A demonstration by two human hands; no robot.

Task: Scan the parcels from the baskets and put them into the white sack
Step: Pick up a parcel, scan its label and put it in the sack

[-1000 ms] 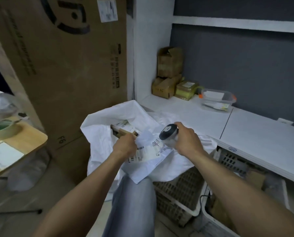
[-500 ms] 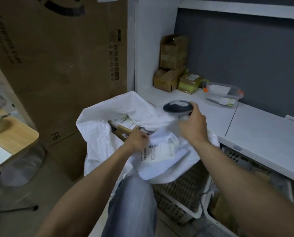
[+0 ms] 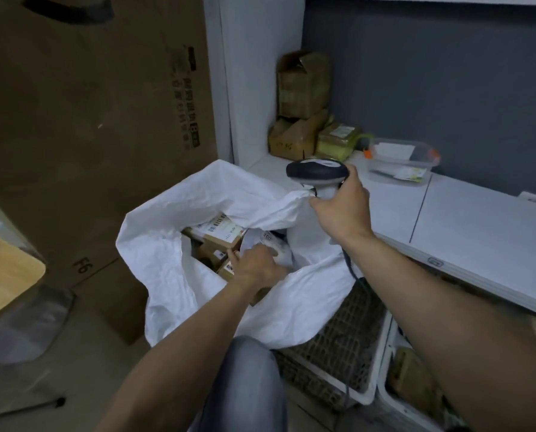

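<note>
1. The left hand (image 3: 254,266) has its fingers curled on a soft white parcel (image 3: 274,244), pinching it at the edge; the parcel is now down inside the mouth of the sack (image 3: 166,244), where half a second ago it was held above the rim with its label up.
2. The right hand (image 3: 343,207) is wrapped round the handle of the scanner (image 3: 318,174), which has lifted off the label and swung up toward the counter (image 3: 478,219).
3. Under the parcel lie boxed parcels (image 3: 226,232) already in the sack.
4. So the scan looks finished and this parcel is being dropped in; it is not yet released.
5. The nearer basket (image 3: 347,347) sits just right of the sack, likely the next reach.
</note>
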